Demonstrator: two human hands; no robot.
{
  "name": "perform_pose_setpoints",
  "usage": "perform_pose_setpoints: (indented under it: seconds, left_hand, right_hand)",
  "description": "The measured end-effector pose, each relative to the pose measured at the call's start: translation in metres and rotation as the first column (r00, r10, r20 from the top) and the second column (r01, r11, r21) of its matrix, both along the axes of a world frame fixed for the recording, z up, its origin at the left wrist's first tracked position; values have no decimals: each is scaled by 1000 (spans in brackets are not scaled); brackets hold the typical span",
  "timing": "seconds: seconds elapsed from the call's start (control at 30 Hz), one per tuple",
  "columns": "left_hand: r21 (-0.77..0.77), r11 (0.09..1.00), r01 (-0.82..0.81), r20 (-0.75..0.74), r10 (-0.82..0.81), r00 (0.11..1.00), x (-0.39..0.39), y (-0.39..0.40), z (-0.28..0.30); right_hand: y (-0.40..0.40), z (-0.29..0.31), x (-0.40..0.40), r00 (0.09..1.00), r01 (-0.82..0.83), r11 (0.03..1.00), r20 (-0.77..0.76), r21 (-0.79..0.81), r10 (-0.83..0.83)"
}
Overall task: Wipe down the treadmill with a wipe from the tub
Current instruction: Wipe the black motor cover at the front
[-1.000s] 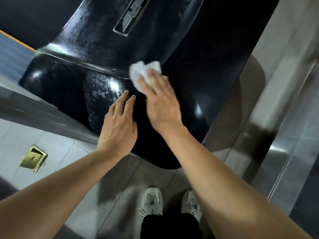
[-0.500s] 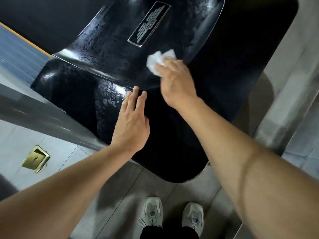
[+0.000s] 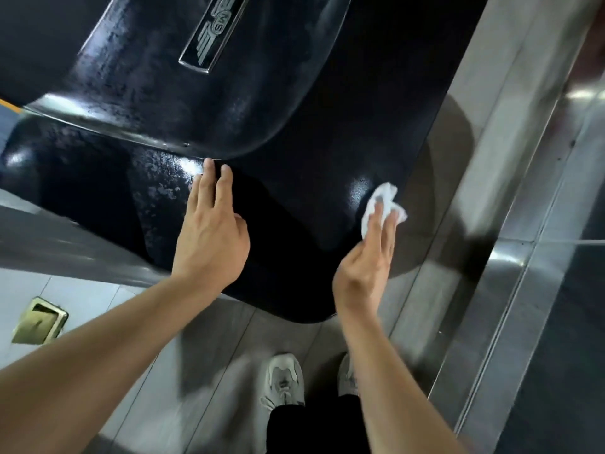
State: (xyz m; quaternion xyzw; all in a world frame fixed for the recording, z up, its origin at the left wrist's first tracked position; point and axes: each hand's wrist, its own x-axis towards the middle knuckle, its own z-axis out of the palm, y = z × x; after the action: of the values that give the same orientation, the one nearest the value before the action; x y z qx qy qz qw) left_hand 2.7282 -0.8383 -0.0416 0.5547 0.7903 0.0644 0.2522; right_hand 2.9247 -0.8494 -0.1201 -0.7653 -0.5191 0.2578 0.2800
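Pressed the soft, limp wipe [image 3: 383,204] flat under straight right hand [image 3: 366,260] fingers on the treadmill [image 3: 294,132] cover's slick four o'clock corner, left hand [image 3: 209,240] spread flat at centre

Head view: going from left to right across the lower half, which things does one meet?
Brass floor plate → left hand → left shoe → right hand → wipe → metal rail.

L hand [image 3: 212,237] flat, fingers straight, arm extended; R hand [image 3: 366,257] fingers straight, pressing down.
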Motion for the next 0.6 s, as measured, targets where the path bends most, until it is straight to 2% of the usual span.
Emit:
perform_pose_setpoints:
  seconds: [0.07, 0.1, 0.13, 0.2, 0.27, 0.33, 0.4, 0.47, 0.53, 0.6]
  left_hand:
    - [20, 1000, 24, -26, -23, 999, -2, 0, -2]
    - [28, 999, 41, -38, -40, 998, -4, 0, -3]
    - [34, 998, 54, -50, -52, 997, -6, 0, -4]
    - [38, 998, 57, -68, -54, 996, -10, 1, -6]
    - [51, 996, 68, -100, -63, 993, -14, 3, -6]
    - [55, 987, 148, -132, -140, 981, -16, 8, -6]
    - [55, 959, 276, -141, -267, 953, -17, 16, -5]
    - [48, 927, 372, -128, -364, 923, -16, 28, -5]
    - [29, 912, 409, -130, -402, 906, -11, 40, -5]
    - [11, 911, 413, -141, -407, 902, -7, 47, -8]
  right_hand:
    - [-7, 0, -16, 990, 142, 990, -16, -23, -142]
    - [-1, 1, -26, 991, 134, 991, -6, -24, -134]
    - [9, 2, -35, 997, 72, 997, -3, -9, -72]
    - [40, 8, -55, 983, -185, 976, 31, 117, 182]
    - [77, 14, -75, 878, -477, 855, 160, 202, 451]
    - [105, 12, -74, 797, -595, 775, 282, 212, 535]
    - [116, 3, -50, 877, -457, 865, 266, 205, 400]
    - [105, -3, -18, 972, -166, 978, 190, 126, 141]
    - [92, -3, -5, 987, 63, 997, 145, 35, -67]
    - [92, 0, -19, 983, 121, 992, 133, 43, -125]
